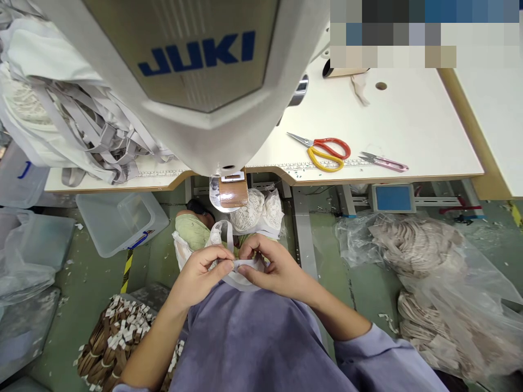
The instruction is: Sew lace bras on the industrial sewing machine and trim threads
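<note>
Both my hands pinch a pale elastic band (242,281) above my lap, thumbs close together. My left hand (204,272) grips one end between thumb and fingertips. My right hand (274,268) is closed on the band just beside it, and a loop of it hangs below the fingers. A white lace bra (250,212) lies beyond my hands under the table edge, with a pale strap looping up beside it. Whether the band joins the bra is hidden by my fingers.
A JUKI sewing machine (196,60) looms ahead. On its table (408,125) lie scissors (327,152), pink-handled snips (384,161) and piled white bras (81,109). Plastic bins (118,223), bundled brown straps (116,337) and bagged beige pieces (420,245) sit around on the floor.
</note>
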### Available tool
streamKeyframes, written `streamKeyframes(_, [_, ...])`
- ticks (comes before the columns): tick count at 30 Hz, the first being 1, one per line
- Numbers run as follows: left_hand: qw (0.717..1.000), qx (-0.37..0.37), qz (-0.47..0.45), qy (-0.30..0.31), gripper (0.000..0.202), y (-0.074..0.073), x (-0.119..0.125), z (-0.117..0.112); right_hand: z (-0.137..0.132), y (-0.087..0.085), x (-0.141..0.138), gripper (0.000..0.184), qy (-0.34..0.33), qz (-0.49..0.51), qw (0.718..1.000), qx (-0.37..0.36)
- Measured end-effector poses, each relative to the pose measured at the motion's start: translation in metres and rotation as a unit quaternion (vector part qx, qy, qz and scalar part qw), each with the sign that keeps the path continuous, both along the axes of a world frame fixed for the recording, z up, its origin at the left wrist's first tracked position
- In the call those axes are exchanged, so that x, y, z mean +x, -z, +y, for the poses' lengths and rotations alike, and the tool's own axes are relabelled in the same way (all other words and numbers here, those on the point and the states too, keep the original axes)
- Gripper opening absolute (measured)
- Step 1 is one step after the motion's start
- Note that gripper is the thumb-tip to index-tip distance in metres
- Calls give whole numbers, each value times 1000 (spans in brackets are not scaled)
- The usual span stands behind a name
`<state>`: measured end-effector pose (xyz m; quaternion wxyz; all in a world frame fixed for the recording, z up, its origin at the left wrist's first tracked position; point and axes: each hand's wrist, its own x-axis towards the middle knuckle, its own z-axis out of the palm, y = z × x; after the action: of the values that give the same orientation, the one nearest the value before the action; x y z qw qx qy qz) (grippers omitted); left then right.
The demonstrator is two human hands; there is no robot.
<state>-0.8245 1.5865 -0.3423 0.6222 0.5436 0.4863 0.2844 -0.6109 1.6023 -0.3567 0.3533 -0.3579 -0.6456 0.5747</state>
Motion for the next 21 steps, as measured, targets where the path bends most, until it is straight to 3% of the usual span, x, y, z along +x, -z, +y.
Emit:
streamKeyframes(11, [996, -78, -23, -27, 24, -1, 5, 2, 0, 1, 0, 18, 10, 38, 995, -89])
streamKeyframes(21, [996, -85, -18, -33, 30, -3, 6, 4, 1, 2, -1, 18, 9, 50, 993, -110])
